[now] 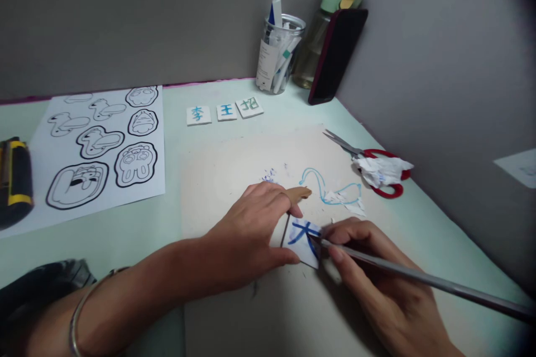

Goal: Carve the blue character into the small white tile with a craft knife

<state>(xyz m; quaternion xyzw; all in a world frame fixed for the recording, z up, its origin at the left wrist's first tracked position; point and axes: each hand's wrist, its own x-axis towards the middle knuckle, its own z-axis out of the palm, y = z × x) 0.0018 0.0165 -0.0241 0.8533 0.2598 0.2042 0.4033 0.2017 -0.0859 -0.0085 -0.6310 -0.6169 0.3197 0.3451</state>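
Note:
A small white square tile (302,239) with a dark blue character lies on the beige board (226,323). My left hand (255,223) lies at its left side, the thumb on the tile's lower left edge and a brown finger cover on one fingertip pointing right. My right hand (381,279) is closed around a long thin metal-coloured tool (419,274), its tip touching the tile beside the blue strokes. Some right-hand fingers are hidden under the hand.
Red-handled scissors (385,192) with crumpled paper (383,171) lie right. Behind stand a pen jar (268,61), a phone (339,56) and a green bottle (312,39). Three lettered tiles (226,112) and a printed sheet (151,178) lie further back and left.

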